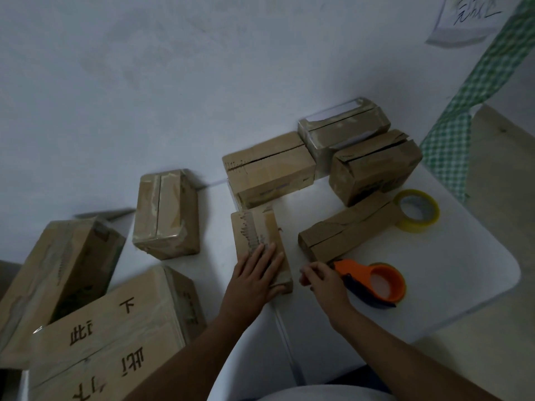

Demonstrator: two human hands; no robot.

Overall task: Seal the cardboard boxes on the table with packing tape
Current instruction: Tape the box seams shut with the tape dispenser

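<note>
While left hand (256, 273) presses flat on small box (260, 244), right hand (324, 280) grips orange dispenser (373, 282), near table edge (474, 311)

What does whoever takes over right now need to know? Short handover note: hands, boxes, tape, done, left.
Left hand: flat, fingers straight, pressing on the small box at the table's near middle.
Right hand: fingers curled beside the orange tape dispenser; whether it grips anything cannot be told.
Spare yellow tape roll lies at the right, touching the long box.
Done: the small box carries tape along its top.
Left: the long box and the back middle box show open seams; the others look worn, so check each.
</note>
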